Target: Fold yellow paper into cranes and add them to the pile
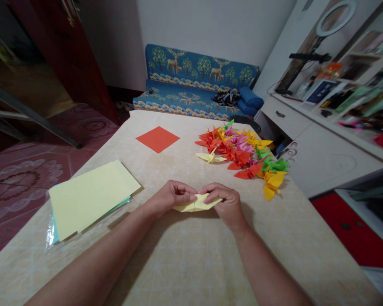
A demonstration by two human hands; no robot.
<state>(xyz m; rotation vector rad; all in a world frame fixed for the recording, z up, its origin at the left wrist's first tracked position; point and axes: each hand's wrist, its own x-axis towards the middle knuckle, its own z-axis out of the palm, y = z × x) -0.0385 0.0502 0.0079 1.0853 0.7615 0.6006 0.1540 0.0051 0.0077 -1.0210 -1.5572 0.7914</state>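
A folded piece of yellow paper [196, 204] is held just above the beige table [178, 255] between both my hands. My left hand [170, 197] pinches its left end with fingers closed. My right hand [225, 202] pinches the right end, fingers curled over the fold. To the left lies a stack of paper sheets [91, 197] with a pale yellow sheet on top. A single red square sheet [157, 139] lies flat farther back. A pile of several folded paper cranes [242, 155] in red, orange, yellow, pink and green sits at the back right.
A blue patterned sofa [194, 80] stands beyond the table's far edge. White drawers and cluttered shelves [322, 127] run along the right side, with a ring light [336, 19] on top. Red patterned floor tiles [25, 170] lie to the left.
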